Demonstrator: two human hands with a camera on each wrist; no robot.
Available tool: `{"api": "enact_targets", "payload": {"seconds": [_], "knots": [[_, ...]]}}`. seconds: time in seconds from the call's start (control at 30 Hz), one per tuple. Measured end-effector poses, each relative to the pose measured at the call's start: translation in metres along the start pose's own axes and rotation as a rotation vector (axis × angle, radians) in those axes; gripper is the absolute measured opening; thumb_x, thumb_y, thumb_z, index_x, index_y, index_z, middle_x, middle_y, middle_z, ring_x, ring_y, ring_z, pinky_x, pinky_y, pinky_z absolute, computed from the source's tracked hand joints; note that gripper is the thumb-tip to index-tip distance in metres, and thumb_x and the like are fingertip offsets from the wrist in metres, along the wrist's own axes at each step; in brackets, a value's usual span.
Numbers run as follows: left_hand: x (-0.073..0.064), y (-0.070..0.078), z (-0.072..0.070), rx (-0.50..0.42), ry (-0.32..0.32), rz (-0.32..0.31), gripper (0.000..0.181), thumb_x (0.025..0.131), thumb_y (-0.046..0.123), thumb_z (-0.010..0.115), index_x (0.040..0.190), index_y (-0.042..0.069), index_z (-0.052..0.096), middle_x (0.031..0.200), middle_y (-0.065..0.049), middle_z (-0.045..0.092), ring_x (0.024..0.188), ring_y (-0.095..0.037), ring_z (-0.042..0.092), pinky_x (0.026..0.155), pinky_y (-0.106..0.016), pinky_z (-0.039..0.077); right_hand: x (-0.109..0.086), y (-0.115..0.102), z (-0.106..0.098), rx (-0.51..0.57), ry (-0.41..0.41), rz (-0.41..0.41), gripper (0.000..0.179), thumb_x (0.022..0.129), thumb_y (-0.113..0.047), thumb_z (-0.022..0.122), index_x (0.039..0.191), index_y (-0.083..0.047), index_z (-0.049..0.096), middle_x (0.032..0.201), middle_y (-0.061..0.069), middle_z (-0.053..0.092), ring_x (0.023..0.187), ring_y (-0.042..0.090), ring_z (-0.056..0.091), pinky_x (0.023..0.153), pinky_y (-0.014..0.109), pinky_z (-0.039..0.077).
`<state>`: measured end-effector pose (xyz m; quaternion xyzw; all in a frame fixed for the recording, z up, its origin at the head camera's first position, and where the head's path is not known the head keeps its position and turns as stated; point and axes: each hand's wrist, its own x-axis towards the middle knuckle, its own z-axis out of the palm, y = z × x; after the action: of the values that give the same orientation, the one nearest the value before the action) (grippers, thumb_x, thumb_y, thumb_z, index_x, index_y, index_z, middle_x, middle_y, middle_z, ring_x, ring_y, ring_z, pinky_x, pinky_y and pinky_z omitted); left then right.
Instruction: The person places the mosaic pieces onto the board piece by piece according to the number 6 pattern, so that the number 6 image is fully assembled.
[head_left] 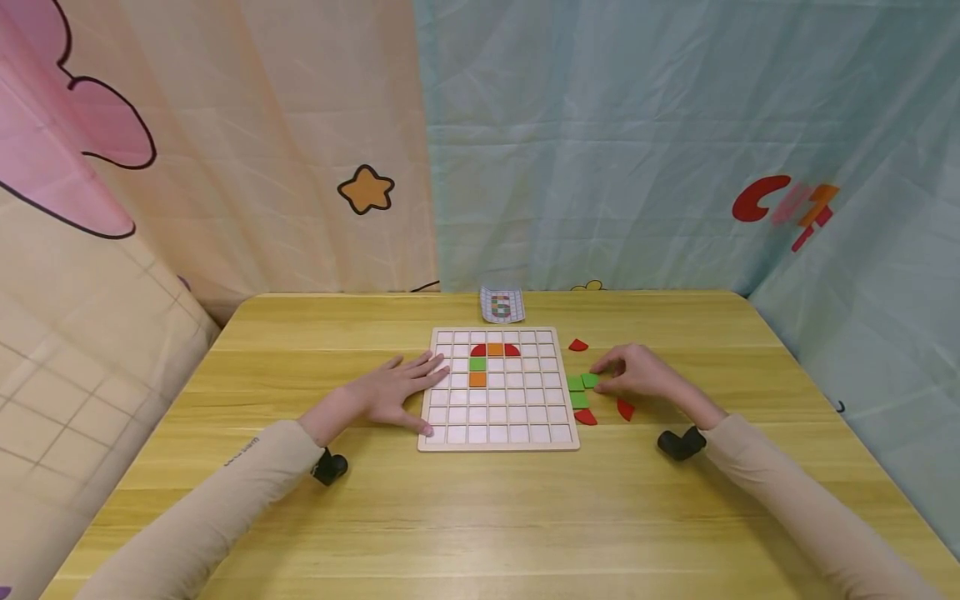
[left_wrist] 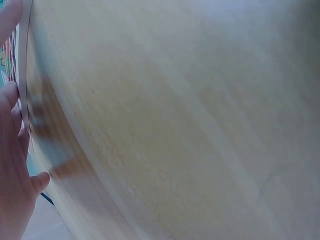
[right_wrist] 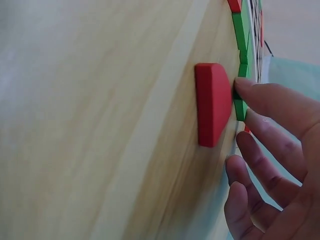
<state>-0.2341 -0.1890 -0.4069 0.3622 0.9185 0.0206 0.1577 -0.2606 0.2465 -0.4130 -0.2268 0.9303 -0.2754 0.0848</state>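
Spanning the left edge of a gridded board (head_left: 519, 415), the left hand (head_left: 396, 392) lies with fingers spread, its grip wide and fingertips on the grid. Beyond the board's right edge, the right hand (head_left: 637, 371) keeps a narrow grip, thumb and index finger pinching a green tile (head_left: 590, 380) beside two other green squares (head_left: 578, 400). Loose red pieces (head_left: 626, 409) surround this group: one near the board's upper right, one at the lowest green square, one below the right hand. Within the grid, two placed red pieces (head_left: 478, 350) flank an orange square (head_left: 495, 349); green and orange squares descend below the left one. A patterned card (head_left: 502, 305) lies between the board's far edge and that of the counter (head_left: 495, 517), whose surface stretches broadly from the board's near edge, giving room for movement
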Motion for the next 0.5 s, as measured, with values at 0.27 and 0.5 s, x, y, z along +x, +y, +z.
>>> {"api": "enact_targets", "payload": {"seconds": [0.27,0.5], "knots": [[-0.0003,-0.0001,0.0008,-0.003,0.004,0.005,0.103,0.081,0.074,0.053,0.156,0.02,0.008,0.164,-0.005,0.0,0.151,-0.027,0.002,0.117,-0.06,0.009,0.0008,-0.0056,-0.0001,-0.047,0.009,-0.001,0.024,0.077,-0.023,0.08,0.097,-0.009,0.076,0.09,0.003,0.069,0.07,0.011,0.053,0.062,0.024,0.044],[-0.0002,0.0003,0.0,0.004,0.005,0.014,0.102,0.082,0.072,0.053,0.156,0.02,0.007,0.164,-0.006,0.001,0.151,-0.027,0.001,0.118,-0.06,0.007,0.0003,-0.0074,-0.0011,-0.08,0.008,0.007,0.024,0.077,-0.024,0.079,0.096,-0.01,0.075,0.089,0.001,0.072,0.071,0.01,0.055,0.064,0.025,0.046]]}}
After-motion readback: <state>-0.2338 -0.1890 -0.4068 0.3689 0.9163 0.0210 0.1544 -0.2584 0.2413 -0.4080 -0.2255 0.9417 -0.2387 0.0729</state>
